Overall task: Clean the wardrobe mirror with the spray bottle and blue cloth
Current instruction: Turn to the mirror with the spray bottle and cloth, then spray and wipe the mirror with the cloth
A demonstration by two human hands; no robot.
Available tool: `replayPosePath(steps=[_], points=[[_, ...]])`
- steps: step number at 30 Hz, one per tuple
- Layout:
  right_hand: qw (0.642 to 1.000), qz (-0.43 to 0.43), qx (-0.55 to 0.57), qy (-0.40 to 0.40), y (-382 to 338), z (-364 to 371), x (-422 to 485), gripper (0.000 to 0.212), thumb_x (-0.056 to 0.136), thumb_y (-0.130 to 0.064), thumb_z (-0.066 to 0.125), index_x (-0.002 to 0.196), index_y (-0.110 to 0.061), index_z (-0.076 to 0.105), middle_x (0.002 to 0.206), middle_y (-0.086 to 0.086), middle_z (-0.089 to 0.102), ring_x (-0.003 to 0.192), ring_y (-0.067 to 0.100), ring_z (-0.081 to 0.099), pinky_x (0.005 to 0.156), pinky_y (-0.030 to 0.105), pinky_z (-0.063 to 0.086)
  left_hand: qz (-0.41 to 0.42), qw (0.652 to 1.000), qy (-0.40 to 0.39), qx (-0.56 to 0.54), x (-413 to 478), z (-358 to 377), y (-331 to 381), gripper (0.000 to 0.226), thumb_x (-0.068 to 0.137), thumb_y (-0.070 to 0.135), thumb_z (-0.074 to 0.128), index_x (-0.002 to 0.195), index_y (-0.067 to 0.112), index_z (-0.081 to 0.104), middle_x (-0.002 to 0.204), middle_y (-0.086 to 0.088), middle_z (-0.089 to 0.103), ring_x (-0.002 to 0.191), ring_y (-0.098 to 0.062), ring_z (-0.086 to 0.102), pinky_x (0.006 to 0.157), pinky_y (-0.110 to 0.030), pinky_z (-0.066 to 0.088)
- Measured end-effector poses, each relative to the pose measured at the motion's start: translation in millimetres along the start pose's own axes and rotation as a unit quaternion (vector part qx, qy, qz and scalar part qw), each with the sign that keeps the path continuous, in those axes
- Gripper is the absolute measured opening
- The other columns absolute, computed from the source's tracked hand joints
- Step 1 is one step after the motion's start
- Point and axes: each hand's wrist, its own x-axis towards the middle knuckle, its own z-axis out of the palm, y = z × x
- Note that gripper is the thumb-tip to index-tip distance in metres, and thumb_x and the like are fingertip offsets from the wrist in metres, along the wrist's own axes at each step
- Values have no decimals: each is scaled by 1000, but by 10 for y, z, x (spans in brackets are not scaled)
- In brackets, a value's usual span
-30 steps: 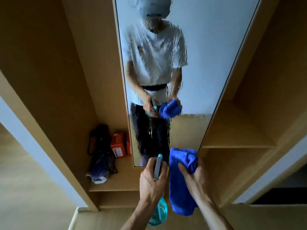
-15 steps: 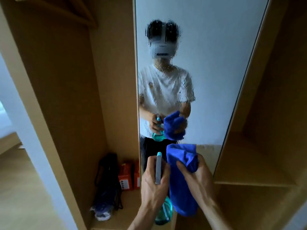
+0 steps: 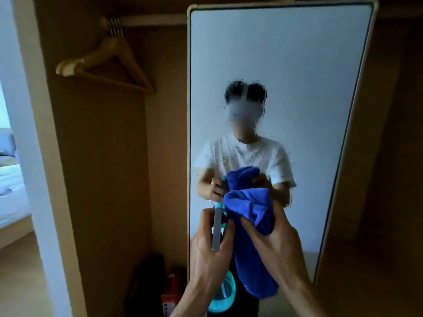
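The tall wardrobe mirror (image 3: 286, 53) stands upright in front of me, its middle streaked with wet drips. My left hand (image 3: 209, 250) grips a teal spray bottle (image 3: 223, 294) by its grey head, nozzle pointing up at the glass. My right hand (image 3: 272, 239) holds a bunched blue cloth (image 3: 249, 213) just right of the bottle, close to the mirror's lower half; the cloth hangs down between my hands. The reflection shows a person in a white shirt holding the same bottle and cloth.
Wooden hangers (image 3: 107, 62) hang on a rail in the open compartment at left. A dark bag (image 3: 148, 284) and an orange box (image 3: 170, 291) sit on its floor. A wooden panel (image 3: 377, 156) lies right of the mirror. A bed (image 3: 11, 191) shows at far left.
The view has tilted upward, revealing the mirror's top and the hangers. Both hands, with bottle and cloth, have risen with it and stay close together.
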Motion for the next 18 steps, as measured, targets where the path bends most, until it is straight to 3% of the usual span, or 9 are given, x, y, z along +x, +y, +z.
replayPosePath(steps=[2,6,8,11,13,18], points=[[1000,-29,-2,2,-106,-81,143,50,80,-62,65,122,-58,38,90,-33,59,77,-19,55,65,8,44,9,1000,6,1,108,39,126,8,100,26,63,98,24,56,84,13,65,68,-10,59,63,-39,52],[994,-105,1,7,-371,-208,402,44,78,-66,60,114,-67,36,102,-43,57,91,-21,55,71,4,46,54,998,39,-2,334,37,383,11,101,29,63,95,21,56,79,13,63,62,-8,55,55,-25,44],[990,-142,1,5,-482,-237,519,43,82,-58,64,120,-59,43,106,-35,61,95,-15,59,75,9,49,78,996,52,7,432,-3,511,12,101,28,63,95,20,56,78,15,62,61,-8,55,52,-19,41],[979,-198,-36,12,-632,-244,695,51,87,-51,68,133,-44,46,112,-25,64,101,-6,60,81,13,51,109,992,65,14,554,-89,677,13,100,26,64,96,19,54,83,11,62,65,-15,57,49,-26,43],[971,-227,-71,14,-749,-233,812,53,88,-44,70,136,-40,46,114,-20,62,105,0,60,85,23,54,130,989,70,18,645,-162,787,14,99,23,65,97,17,53,88,11,62,71,-19,58,52,-25,45],[937,-293,-182,56,-1079,-141,1033,65,84,-33,75,142,-37,44,119,-11,58,111,11,56,84,30,56,159,984,75,7,921,-364,943,14,98,12,65,100,10,51,81,-3,62,62,-9,56,50,-18,45]])
